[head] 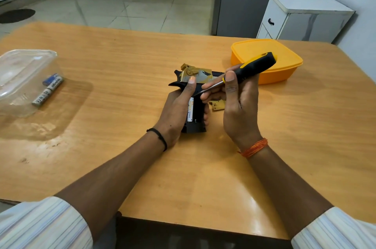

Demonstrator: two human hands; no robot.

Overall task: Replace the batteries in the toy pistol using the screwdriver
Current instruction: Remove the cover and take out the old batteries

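1. Striped sleeves point(46, 226) frame the near edge of a wooden worktop point(122, 61).
2. Far left, a clear plastic tub point(24, 78) lies on the worktop with two batteries point(47, 91) at its edge.
3. Centre: left hand point(179, 110) grips the black-and-gold toy pistol point(198, 78), one battery point(190, 110) showing in its open grip.
4. Beside it, a small gold cover point(217, 105) lies on the worktop.
5. Right hand point(238, 104) holds a black-and-yellow screwdriver point(254, 67), tip towards the pistol.
6. Behind sits a lidded orange box point(284, 69).
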